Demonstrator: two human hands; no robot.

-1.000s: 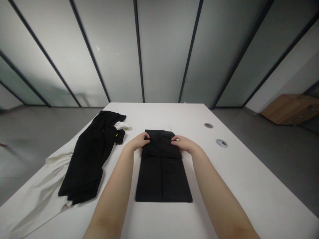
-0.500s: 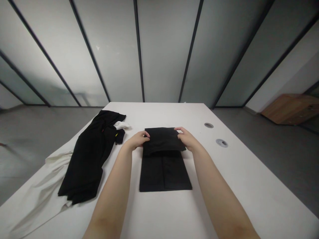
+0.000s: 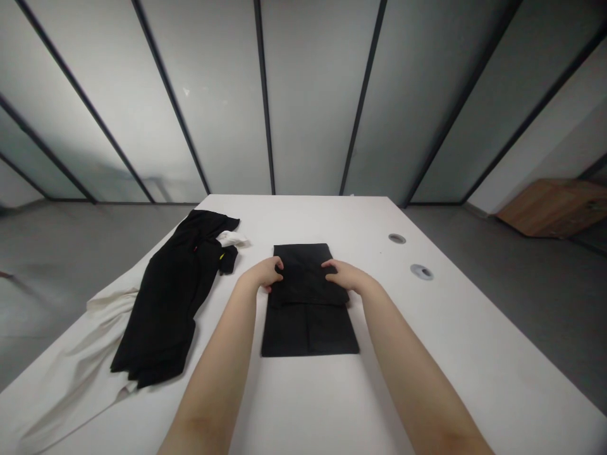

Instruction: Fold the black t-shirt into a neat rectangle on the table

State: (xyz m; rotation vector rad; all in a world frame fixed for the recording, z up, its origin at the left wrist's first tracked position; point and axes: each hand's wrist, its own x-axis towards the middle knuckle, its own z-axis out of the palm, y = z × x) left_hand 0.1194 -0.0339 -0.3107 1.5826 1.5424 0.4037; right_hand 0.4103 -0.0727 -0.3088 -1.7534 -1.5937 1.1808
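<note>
The folded black garment [image 3: 308, 316] lies flat in the middle of the desk [image 3: 427, 360], straight ahead of me, its doubled-over top layer ending partway down and a lengthwise crease showing on the layer beneath. My left hand [image 3: 260, 275] sits at the garment's left edge, near the far end, with the fingers curled over the top layer. My right hand [image 3: 345, 276] sits at the opposite edge, level with it, fingers reaching inward over the cloth. Neither hand is spread open, but from this view I cannot tell whether they are pinching the fabric or only pressing on it.

Well to the left on the desk lies a crumpled black garment [image 3: 164, 297], loosely bunched and lengthwise, with a small yellow mark [image 3: 222, 256] near its far end. A white cloth [image 3: 71, 366] spills from under its near end and over the desk's left edge, and a smaller bit of white fabric [image 3: 232, 239] pokes out at the far end. Two round cable grommets [image 3: 422, 272] are set into the desk's right side. Past the desk are a grey floor [image 3: 497, 303] and a low wooden cabinet [image 3: 550, 207].
</note>
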